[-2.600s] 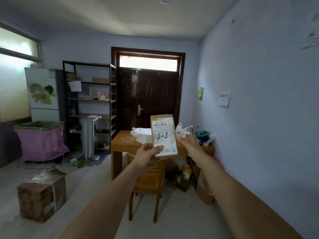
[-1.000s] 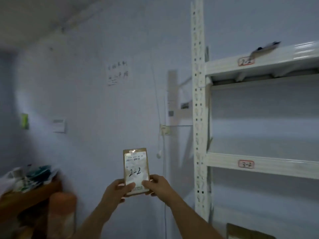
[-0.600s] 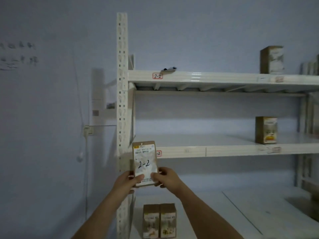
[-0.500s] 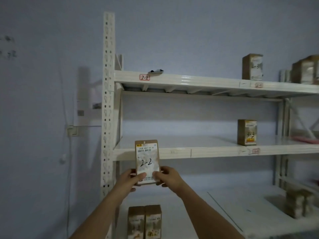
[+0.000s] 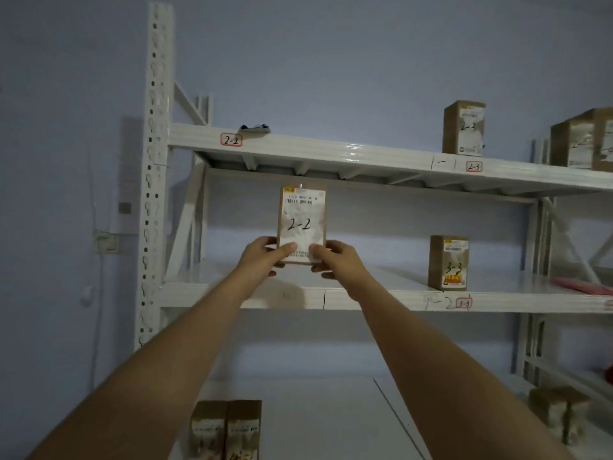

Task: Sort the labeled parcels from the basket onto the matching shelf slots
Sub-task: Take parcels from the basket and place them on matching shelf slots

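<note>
1. Between the top shelf [image 5: 331,154] and the middle shelf [image 5: 381,298] of the white rack [image 5: 156,161], a person holds up a small brown parcel [image 5: 301,224] with both hands.
2. The parcel stands upright in the air, with its white label facing us; "2-2" is written on the label by hand, under a barcode.
3. The left hand [image 5: 262,257] grips the lower left corner of the parcel, with the thumb on the front face and the other fingers curled behind.
4. The right hand [image 5: 335,260] grips the lower right corner in the same way, thumb on the front.
5. The top edge of the parcel is just below the underside of the top shelf, and it does not touch any shelf.
6. On the front edge of the top shelf, up and to the left of the parcel, there is a red-framed tag "2-2" [image 5: 231,140].
7. A small dark object [image 5: 255,128] lies on the top shelf just beside this tag; I cannot tell what it is.
8. Farther right on the same shelf a box marked "2-3" [image 5: 463,127] stands above a tag "2-3" [image 5: 473,166], and more boxes [image 5: 583,141] are at the right edge.
9. On the middle shelf a box marked "3-3" [image 5: 448,262] stands above a tag "3-3" [image 5: 463,303].
10. On the lowest surface, two boxes [image 5: 225,429] stand touching side by side near the left arm.
</note>
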A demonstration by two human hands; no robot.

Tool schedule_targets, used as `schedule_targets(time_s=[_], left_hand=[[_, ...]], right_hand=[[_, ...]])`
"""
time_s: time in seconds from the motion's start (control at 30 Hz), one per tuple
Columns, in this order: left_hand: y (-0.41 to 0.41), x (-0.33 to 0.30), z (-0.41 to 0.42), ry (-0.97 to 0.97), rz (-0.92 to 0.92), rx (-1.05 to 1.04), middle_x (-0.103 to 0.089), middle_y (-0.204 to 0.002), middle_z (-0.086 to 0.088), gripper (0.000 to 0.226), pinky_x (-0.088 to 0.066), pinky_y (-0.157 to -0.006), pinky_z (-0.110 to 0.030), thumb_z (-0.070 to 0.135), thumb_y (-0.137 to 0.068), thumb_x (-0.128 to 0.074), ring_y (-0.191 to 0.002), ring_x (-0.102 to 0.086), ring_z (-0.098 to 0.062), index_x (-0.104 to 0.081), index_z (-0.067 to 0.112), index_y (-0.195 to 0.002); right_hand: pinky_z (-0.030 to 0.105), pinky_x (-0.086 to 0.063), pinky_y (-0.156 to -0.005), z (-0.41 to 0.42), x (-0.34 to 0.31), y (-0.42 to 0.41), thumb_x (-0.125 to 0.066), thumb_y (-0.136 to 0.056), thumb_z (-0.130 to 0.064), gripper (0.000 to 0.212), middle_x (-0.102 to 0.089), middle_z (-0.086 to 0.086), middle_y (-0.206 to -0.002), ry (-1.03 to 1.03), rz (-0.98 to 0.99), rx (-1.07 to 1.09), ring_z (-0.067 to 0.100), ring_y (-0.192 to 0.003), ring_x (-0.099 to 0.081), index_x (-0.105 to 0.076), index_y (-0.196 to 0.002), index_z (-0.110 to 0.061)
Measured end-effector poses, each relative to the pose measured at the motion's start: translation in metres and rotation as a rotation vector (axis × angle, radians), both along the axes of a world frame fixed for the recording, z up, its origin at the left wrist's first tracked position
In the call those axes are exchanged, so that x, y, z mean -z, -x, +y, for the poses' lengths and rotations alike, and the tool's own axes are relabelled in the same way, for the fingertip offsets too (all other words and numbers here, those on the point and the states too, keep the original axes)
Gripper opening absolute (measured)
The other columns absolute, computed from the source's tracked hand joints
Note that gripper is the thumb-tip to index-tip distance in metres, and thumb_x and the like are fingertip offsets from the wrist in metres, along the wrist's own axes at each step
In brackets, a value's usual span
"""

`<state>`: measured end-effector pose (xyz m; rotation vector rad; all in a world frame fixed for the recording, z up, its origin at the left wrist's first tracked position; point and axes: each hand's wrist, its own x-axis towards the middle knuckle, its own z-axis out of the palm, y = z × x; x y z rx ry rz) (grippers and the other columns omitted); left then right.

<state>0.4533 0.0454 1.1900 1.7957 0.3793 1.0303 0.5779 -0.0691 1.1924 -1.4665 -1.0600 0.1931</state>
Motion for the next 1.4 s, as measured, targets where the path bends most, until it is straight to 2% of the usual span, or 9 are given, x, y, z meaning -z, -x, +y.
schedule_targets(time_s=[0.4,0.53,0.67,0.83,0.97,1.07,1.2,1.3,1.4], left_hand=[[0.058,-0.127,0.073,-0.195,-0.255,-0.262,-0.065,-0.100,-0.002,0.040,-0.050,-0.071,-0.029,0.036,-0.083,-0.068,-0.080,-0.063,-0.016,-0.049,0.018,-0.113],[0.066,-0.167,0.111,-0.265,-0.309,-0.299,-0.062,-0.088,0.008,0.039,-0.048,-0.054,-0.016,0.033,-0.086,-0.066,-0.073,-0.062,-0.006,-0.048,0.018,-0.116],[0.063,-0.201,0.151,-0.328,-0.340,-0.305,-0.064,-0.095,0.006,0.043,-0.051,-0.070,-0.028,0.040,-0.082,-0.068,-0.081,-0.065,-0.012,-0.049,0.020,-0.116],[0.051,-0.221,0.190,-0.367,-0.365,-0.300,-0.061,-0.098,0.007,0.044,-0.048,-0.065,-0.024,0.041,-0.084,-0.065,-0.082,-0.061,-0.006,-0.051,0.018,-0.119],[0.046,-0.228,0.210,-0.390,-0.395,-0.339,-0.058,-0.100,0.007,0.041,-0.043,-0.055,-0.013,0.040,-0.086,-0.063,-0.079,-0.055,-0.001,-0.052,0.017,-0.119],[0.046,-0.233,0.216,-0.386,-0.421,-0.353,-0.059,-0.114,-0.002,0.046,-0.046,-0.063,-0.021,0.047,-0.083,-0.064,-0.088,-0.061,-0.011,-0.052,0.019,-0.118],[0.049,-0.238,0.221,-0.358,-0.413,-0.344,-0.062,-0.118,-0.006,0.059,-0.054,-0.086,-0.045,0.061,-0.065,-0.067,-0.104,-0.062,-0.023,-0.054,0.026,-0.111],[0.048,-0.239,0.222,-0.385,-0.380,-0.365,-0.061,-0.119,-0.005,0.051,-0.053,-0.086,-0.041,0.056,-0.073,-0.067,-0.104,-0.062,-0.021,-0.052,0.025,-0.111],[0.044,-0.239,0.227,-0.450,-0.304,-0.419,-0.060,-0.117,-0.002,0.050,-0.046,-0.081,-0.031,0.051,-0.083,-0.063,-0.102,-0.058,-0.018,-0.052,0.018,-0.118]], right_hand=[[0.029,-0.049,-0.070,0.109,-0.126,0.044,-0.057,-0.092,-0.034,0.033,-0.064,0.002,-0.094,-0.236,-0.162,-0.217,0.017,-0.072,-0.062,-0.058,-0.114,-0.010],[0.025,-0.050,-0.063,0.152,-0.165,0.055,-0.059,-0.090,-0.031,0.019,-0.065,-0.001,-0.085,-0.338,-0.166,-0.234,0.016,-0.068,-0.062,-0.062,-0.099,-0.015],[0.021,-0.047,-0.053,0.189,-0.197,0.054,-0.060,-0.090,-0.030,0.026,-0.067,0.004,-0.085,-0.420,-0.186,-0.247,0.012,-0.059,-0.064,-0.063,-0.105,-0.009],[0.029,-0.052,-0.058,0.230,-0.219,0.042,-0.064,-0.085,-0.038,0.035,-0.067,0.010,-0.074,-0.475,-0.245,-0.165,0.026,-0.062,-0.065,-0.065,-0.104,-0.008],[0.026,-0.055,-0.057,0.243,-0.224,0.042,-0.064,-0.084,-0.041,0.035,-0.065,0.008,-0.063,-0.478,-0.285,-0.125,0.020,-0.052,-0.065,-0.066,-0.099,-0.009],[0.027,-0.056,-0.055,0.245,-0.229,0.045,-0.064,-0.084,-0.043,0.036,-0.064,0.009,-0.066,-0.483,-0.282,-0.143,0.021,-0.048,-0.065,-0.066,-0.092,-0.008],[0.025,-0.051,-0.050,0.246,-0.238,0.047,-0.060,-0.086,-0.043,0.036,-0.062,0.003,-0.058,-0.466,-0.367,-0.052,0.014,-0.039,-0.059,-0.068,-0.086,-0.008],[0.035,-0.056,-0.060,0.248,-0.241,0.045,-0.060,-0.086,-0.040,0.041,-0.065,0.007,-0.069,-0.451,-0.374,-0.044,0.015,-0.039,-0.058,-0.068,-0.095,-0.001],[0.034,-0.056,-0.062,0.249,-0.242,0.042,-0.061,-0.086,-0.037,0.039,-0.065,0.007,-0.072,-0.427,-0.393,-0.008,0.017,-0.044,-0.059,-0.068,-0.098,-0.001]])
